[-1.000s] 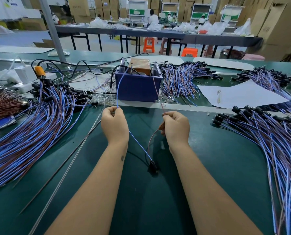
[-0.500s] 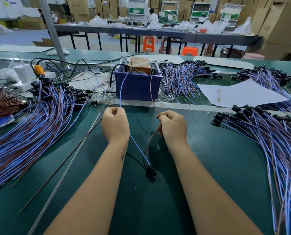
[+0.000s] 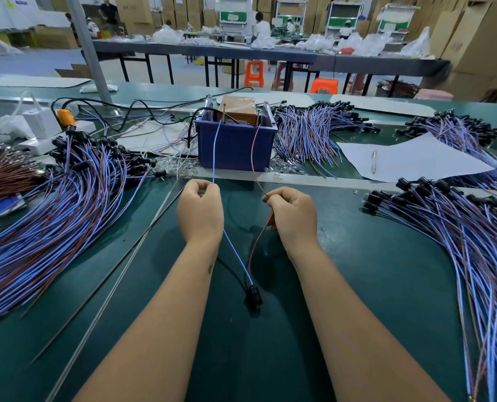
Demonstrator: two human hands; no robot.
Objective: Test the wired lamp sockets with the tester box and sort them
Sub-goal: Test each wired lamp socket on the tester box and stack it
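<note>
Hands: left hand (image 3: pixel 201 208) pinches blue lead, right hand (image 3: pixel 293 214) pinches brown lead | change: lead tips now reach tester box (image 3: pixel 237 111) in far blue bin | socket (image 3: pixel 253 295) lies near on counter (image 3: pixel 386 285) | test likely underway.

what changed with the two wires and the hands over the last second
The brown wire rose from a short slack end by the right hand to reach the tester box beside the blue wire. Both hands, left hand included, kept pinching their wires; the socket still lies on the mat.
</note>
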